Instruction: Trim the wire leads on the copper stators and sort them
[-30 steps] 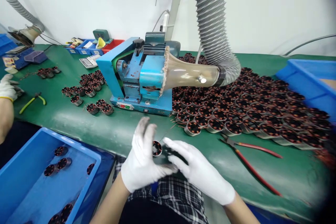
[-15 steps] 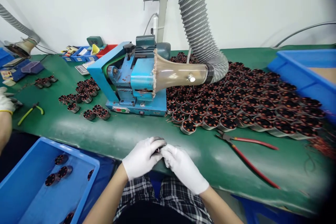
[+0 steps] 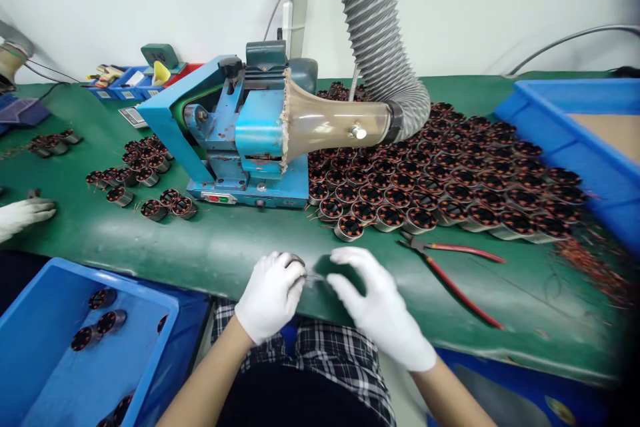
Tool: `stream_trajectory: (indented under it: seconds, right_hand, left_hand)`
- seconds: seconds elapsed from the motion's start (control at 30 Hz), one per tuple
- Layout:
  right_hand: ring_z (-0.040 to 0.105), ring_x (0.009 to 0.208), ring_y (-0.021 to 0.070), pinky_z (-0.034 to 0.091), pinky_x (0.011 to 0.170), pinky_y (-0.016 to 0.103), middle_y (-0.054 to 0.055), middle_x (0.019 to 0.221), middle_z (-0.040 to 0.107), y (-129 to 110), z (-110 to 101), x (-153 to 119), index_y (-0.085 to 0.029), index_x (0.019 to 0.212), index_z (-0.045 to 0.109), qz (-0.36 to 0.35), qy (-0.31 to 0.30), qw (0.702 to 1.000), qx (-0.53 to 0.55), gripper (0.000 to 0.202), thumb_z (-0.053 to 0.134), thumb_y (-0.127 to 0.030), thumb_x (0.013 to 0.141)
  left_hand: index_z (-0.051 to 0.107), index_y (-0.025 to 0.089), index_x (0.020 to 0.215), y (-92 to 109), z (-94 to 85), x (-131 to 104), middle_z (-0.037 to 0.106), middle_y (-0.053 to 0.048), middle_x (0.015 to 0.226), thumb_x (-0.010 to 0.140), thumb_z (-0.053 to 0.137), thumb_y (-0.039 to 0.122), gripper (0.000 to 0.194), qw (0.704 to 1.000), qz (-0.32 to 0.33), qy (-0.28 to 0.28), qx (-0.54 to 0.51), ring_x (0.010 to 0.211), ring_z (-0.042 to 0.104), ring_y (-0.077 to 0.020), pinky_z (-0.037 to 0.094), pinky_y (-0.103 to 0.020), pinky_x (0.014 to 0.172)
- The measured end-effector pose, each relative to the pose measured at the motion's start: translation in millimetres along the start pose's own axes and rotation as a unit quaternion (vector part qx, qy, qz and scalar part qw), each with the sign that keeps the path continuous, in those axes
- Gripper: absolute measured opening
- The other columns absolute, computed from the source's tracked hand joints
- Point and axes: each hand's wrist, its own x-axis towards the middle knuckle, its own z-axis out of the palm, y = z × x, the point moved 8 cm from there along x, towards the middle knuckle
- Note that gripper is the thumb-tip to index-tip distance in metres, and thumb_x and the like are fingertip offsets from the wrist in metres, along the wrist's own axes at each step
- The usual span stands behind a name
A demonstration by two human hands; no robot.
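Note:
My left hand (image 3: 273, 295), in a white glove, is closed over the bench's near edge. It grips what looks like a wound motor stator, mostly hidden by the fingers, with thin wire leads (image 3: 315, 277) sticking out to the right. Just right of these leads, my right hand (image 3: 380, 303), also white-gloved, is open with thumb and fingers apart and nothing between them. Red-handled cutting pliers (image 3: 450, 280) lie open on the green bench (image 3: 240, 240) to the right. Many stators (image 3: 395, 197) with black and copper tops stand in rows behind.
A blue belt grinder (image 3: 260, 140) with a ribbed suction hose (image 3: 375, 27) stands ahead. More stators (image 3: 153, 210) sit left of it. Blue bins stand at lower left (image 3: 170, 320) and far right (image 3: 545, 103). Another person's gloved hand (image 3: 25, 217) is at the left edge.
My right hand has come away from the left and opened, moving right. The leads now show between the hands. The view has shifted; the neighbour's green-handled pliers are out of sight.

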Motion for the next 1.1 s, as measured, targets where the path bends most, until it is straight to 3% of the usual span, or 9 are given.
stream_trajectory:
  seconds: [0.07, 0.17, 0.27, 0.4, 0.67, 0.8, 0.87, 0.97, 1.1]
  right_hand:
    - [0.053, 0.093, 0.0199, 0.043, 0.084, 0.036, 0.008, 0.098, 0.059, -25, 28, -8, -0.018, 0.094, 0.055, -0.143, -0.063, 0.979, -0.128, 0.014, 0.046, -0.015, 0.084]
    - [0.054, 0.072, 0.0172, 0.046, 0.068, 0.032, 0.006, 0.078, 0.060, -32, 53, -14, -0.016, 0.087, 0.058, -0.228, -0.091, 0.948, -0.200, 0.022, 0.036, -0.012, 0.088]
    - [0.053, 0.061, 0.0166, 0.044, 0.059, 0.030, 0.005, 0.068, 0.058, -26, 55, -11, -0.015, 0.088, 0.059, -0.224, -0.068, 0.948, -0.216, 0.027, 0.032, -0.014, 0.090]
    - [0.056, 0.062, 0.0160, 0.045, 0.058, 0.027, 0.007, 0.074, 0.059, -24, 50, -7, -0.013, 0.098, 0.058, -0.199, -0.029, 0.953, -0.228, 0.026, 0.034, -0.019, 0.091]
    - [0.044, 0.051, 0.0138, 0.036, 0.049, 0.024, 0.002, 0.061, 0.048, -50, 30, -5, -0.018, 0.089, 0.063, -0.227, 0.010, 0.950, -0.213, 0.034, 0.031, -0.007, 0.085]
    - [0.048, 0.059, 0.0133, 0.038, 0.056, 0.024, 0.001, 0.064, 0.050, -60, 19, 7, -0.019, 0.068, 0.057, -0.109, -0.059, 0.991, -0.051, 0.025, 0.039, -0.014, 0.084]
    - [0.046, 0.056, 0.0120, 0.036, 0.055, 0.024, -0.002, 0.057, 0.046, -58, 22, 11, -0.019, 0.058, 0.048, -0.014, -0.124, 0.990, 0.060, 0.026, 0.042, -0.018, 0.083]
    - [0.037, 0.045, 0.0095, 0.032, 0.048, 0.023, -0.006, 0.046, 0.039, -58, 30, 8, -0.019, 0.055, 0.040, 0.095, -0.199, 0.945, 0.242, 0.029, 0.044, -0.030, 0.082]
    - [0.035, 0.042, 0.0084, 0.031, 0.046, 0.022, -0.006, 0.044, 0.040, -57, 32, 7, -0.019, 0.057, 0.041, 0.137, -0.204, 0.924, 0.291, 0.027, 0.044, -0.033, 0.081]
  left_hand:
    - [0.054, 0.020, 0.092, 0, 0.3, 0, 0.056, -0.003, 0.097, 0.088, 0.040, 0.019, 0.014, 1.000, -0.002, 0.000, 0.000, 0.089, 0.049, -0.0186, 0.039, -0.032, 0.079]
    - [0.053, 0.020, 0.092, 1, 0.1, 0, 0.057, -0.003, 0.098, 0.087, 0.040, 0.017, 0.014, 1.000, -0.002, 0.001, -0.015, 0.091, 0.051, -0.0187, 0.040, -0.034, 0.081]
    - [0.050, 0.020, 0.104, -5, -3.1, -2, 0.052, -0.006, 0.116, 0.084, 0.047, 0.019, 0.020, 0.997, -0.005, 0.022, -0.076, 0.107, 0.048, -0.0198, 0.039, -0.036, 0.091]
    - [0.039, 0.016, 0.122, -30, -4.0, -6, 0.028, -0.015, 0.140, 0.059, 0.073, 0.021, 0.072, 0.988, -0.051, 0.046, -0.140, 0.127, 0.032, -0.0268, 0.034, -0.040, 0.102]
    - [0.048, 0.020, 0.114, -38, -2.7, -15, 0.050, -0.009, 0.123, 0.061, 0.070, 0.011, 0.058, 0.938, -0.133, 0.090, -0.309, 0.114, 0.048, -0.0224, 0.038, -0.040, 0.099]
    - [0.056, 0.018, 0.092, -18, -21.9, -23, 0.059, -0.006, 0.100, 0.065, 0.063, 0.009, 0.030, 0.882, -0.106, 0.121, -0.444, 0.093, 0.059, -0.0190, 0.049, -0.033, 0.083]
    - [0.058, 0.017, 0.083, -10, -41.7, -29, 0.057, -0.007, 0.101, 0.067, 0.063, 0.011, 0.018, 0.900, -0.064, 0.156, -0.403, 0.096, 0.057, -0.0203, 0.047, -0.033, 0.085]
    - [0.055, 0.022, 0.105, 0, -61.9, -36, 0.050, -0.008, 0.115, 0.067, 0.062, 0.008, 0.042, 0.947, -0.003, 0.182, -0.263, 0.112, 0.047, -0.0226, 0.039, -0.038, 0.096]
    - [0.047, 0.026, 0.115, 3, -52.0, -36, 0.051, -0.006, 0.119, 0.071, 0.056, 0.005, 0.049, 0.967, 0.027, 0.100, -0.235, 0.110, 0.050, -0.0200, 0.040, -0.036, 0.097]
